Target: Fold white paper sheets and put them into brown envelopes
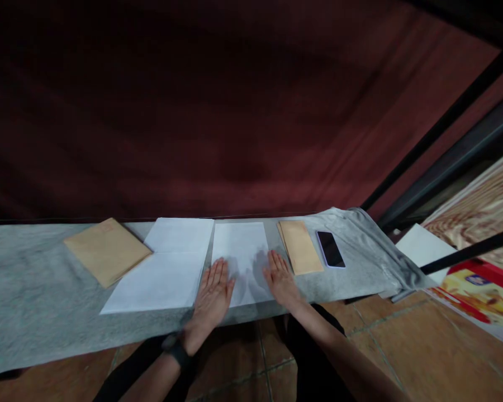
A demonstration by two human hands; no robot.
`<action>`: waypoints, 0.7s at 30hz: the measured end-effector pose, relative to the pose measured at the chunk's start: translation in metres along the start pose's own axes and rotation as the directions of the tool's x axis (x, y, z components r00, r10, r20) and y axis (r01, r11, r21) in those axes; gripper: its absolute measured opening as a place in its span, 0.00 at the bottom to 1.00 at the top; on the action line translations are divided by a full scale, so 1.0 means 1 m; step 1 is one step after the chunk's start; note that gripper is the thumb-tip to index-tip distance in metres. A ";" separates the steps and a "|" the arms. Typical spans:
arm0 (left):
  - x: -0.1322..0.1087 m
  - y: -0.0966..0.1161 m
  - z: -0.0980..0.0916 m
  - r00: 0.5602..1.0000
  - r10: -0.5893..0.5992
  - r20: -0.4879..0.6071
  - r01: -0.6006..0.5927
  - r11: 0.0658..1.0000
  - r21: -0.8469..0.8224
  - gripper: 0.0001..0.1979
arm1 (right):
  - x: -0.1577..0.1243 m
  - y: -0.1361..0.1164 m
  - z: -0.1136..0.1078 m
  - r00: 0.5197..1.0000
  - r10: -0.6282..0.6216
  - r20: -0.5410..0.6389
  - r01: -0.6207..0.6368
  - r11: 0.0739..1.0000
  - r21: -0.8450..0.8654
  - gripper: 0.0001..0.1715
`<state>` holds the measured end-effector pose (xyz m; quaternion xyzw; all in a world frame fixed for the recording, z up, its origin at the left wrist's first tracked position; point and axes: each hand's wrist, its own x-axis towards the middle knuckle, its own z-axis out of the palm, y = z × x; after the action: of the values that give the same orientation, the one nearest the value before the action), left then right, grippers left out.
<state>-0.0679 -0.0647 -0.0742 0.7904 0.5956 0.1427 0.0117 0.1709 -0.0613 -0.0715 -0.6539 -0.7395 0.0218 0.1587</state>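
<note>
A white sheet of paper (243, 245) lies flat on the grey cloth in front of me. My left hand (214, 290) rests at its left edge, fingers stretched out, between it and a stack of white paper (167, 279). At the sheet's right edge lies my right hand (281, 279), flat with its fingers extended. Neither hand grips anything. Close to the right fingertips is a small stack of brown envelopes (304, 248). Faint hand shadows fall across the sheet.
Larger brown envelopes (107, 251) overlap the white stack's left side. A phone (331, 249) with a dark screen lies right of the small envelopes. Grey cloth (29, 296) covers the narrow table, backed by a dark red curtain (235, 139). A red and yellow box (482, 290) stands at right.
</note>
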 end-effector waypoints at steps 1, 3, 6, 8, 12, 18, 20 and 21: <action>0.016 0.004 -0.003 1.000 -0.016 0.019 0.016 1.000 -0.014 0.32 | 0.014 -0.008 -0.001 1.000 -0.017 0.003 0.017 0.999 0.035 0.34; 0.052 0.011 -0.005 0.997 -0.028 0.065 0.030 0.999 -0.028 0.31 | 0.045 -0.027 0.002 0.999 -0.053 0.012 0.051 0.994 0.096 0.34; 0.099 0.014 0.001 0.996 -0.038 0.084 0.040 0.999 -0.022 0.29 | 0.087 -0.049 0.015 0.996 -0.079 0.035 0.073 0.989 0.132 0.32; 0.117 0.009 0.010 0.995 -0.057 0.088 0.058 0.998 -0.010 0.29 | 0.105 -0.053 0.026 0.996 -0.075 0.049 0.070 0.991 0.112 0.31; 0.121 -0.004 0.026 0.997 -0.081 0.021 0.080 0.996 0.031 0.30 | 0.121 -0.039 0.043 0.996 -0.079 0.032 0.077 0.996 0.035 0.31; 0.112 -0.017 0.031 0.993 -0.095 -0.074 0.093 0.995 -0.029 0.32 | 0.122 -0.005 0.038 1.000 -0.021 -0.012 0.020 0.999 -0.031 0.35; 0.109 -0.021 0.030 0.993 -0.095 -0.075 0.091 0.994 -0.056 0.32 | 0.117 0.002 0.032 1.000 0.002 -0.004 -0.002 0.999 -0.045 0.35; 0.106 -0.021 0.028 0.993 -0.097 -0.071 0.093 0.994 -0.063 0.32 | 0.112 0.003 0.028 1.000 0.011 0.001 -0.011 0.999 -0.050 0.34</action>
<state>-0.0548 0.0462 -0.0827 0.7545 0.6281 0.1890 0.0199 0.1562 0.0535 -0.0760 -0.6616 -0.7363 0.0044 0.1417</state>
